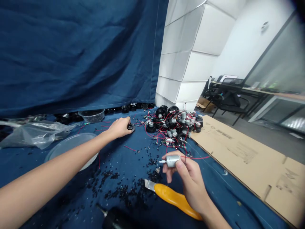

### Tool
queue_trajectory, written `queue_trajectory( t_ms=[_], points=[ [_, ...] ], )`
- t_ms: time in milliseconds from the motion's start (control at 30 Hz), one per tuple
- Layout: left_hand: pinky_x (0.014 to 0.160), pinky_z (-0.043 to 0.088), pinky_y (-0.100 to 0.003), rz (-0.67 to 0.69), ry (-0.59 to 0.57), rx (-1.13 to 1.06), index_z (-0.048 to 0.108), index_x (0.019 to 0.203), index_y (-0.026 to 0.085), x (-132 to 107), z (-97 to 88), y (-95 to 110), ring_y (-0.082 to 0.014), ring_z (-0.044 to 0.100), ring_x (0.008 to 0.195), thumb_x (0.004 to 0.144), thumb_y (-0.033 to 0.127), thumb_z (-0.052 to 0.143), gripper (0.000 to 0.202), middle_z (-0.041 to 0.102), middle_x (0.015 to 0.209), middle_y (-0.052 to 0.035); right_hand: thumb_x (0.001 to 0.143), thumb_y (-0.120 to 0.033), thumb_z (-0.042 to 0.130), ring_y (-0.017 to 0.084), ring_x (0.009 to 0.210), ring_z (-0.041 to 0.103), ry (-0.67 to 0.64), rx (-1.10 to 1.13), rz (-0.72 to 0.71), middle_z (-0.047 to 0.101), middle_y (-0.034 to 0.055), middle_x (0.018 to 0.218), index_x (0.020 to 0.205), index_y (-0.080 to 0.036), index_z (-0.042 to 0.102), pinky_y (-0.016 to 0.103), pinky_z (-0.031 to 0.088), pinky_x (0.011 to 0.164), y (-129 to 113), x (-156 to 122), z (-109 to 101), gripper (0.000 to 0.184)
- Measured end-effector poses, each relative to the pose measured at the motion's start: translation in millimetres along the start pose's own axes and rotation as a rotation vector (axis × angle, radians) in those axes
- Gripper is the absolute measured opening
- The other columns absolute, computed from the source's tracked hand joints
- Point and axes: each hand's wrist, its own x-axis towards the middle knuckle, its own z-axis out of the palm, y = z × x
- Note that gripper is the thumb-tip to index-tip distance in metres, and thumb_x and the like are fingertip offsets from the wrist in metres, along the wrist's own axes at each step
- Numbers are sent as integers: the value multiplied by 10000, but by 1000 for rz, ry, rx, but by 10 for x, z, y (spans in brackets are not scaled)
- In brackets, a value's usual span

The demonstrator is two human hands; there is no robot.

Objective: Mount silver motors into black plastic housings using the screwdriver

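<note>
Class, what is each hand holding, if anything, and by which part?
The right hand holds a silver motor by its metal body. The left hand touches a black disc; whether it grips it cannot be told.

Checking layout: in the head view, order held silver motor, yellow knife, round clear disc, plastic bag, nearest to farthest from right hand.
1. Silver motor: held by the right hand.
2. Yellow knife: beside the hand.
3. Round clear disc: across to the left.
4. Plastic bag: farther left.
</note>
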Motion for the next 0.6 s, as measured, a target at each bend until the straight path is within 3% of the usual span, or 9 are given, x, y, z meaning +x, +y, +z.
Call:
queue_trajectory(
  t_ms=[200, 333, 500, 600],
  points=[
    [896, 508, -439, 94, 55, -7, 567, 1195, 132, -478, -256, -20, -229, 608, 1015, 933, 364, 599, 351, 611, 1138, -97, 950, -465, 533, 84, 529, 552, -30, 71, 15, 609, 19, 708, 890, -163, 649, 212, 454, 527, 4, -22, 144, 329],
    [892, 514, -431, 158, 94, -30, 587, 1154, 129, -635, -315, 101, -225, 604, 1021, 930, 347, 609, 314, 608, 1140, -95, 939, -491, 539, 84, 526, 534, 40, 159, -34, 602, 12, 681, 927, -172, 659, 201, 439, 511, -215, -83, 209, 341],
    [872, 522, -400, 203, 137, -167, 640, 980, 117, -700, -282, 394, -193, 624, 954, 949, 310, 588, 203, 648, 1010, -68, 963, -546, 428, 92, 458, 494, -17, 275, -16, 583, 14, 613, 905, -197, 671, 211, 410, 452, -628, -484, 364, 429],
    [828, 535, -369, 271, 115, -296, 645, 945, 112, -983, -279, 635, -170, 641, 866, 958, 317, 578, 216, 661, 929, -50, 938, -574, 466, 113, 472, 513, -51, 316, -30, 602, 24, 618, 897, -217, 691, 230, 419, 450, -803, -798, 496, 424]
  ],
)
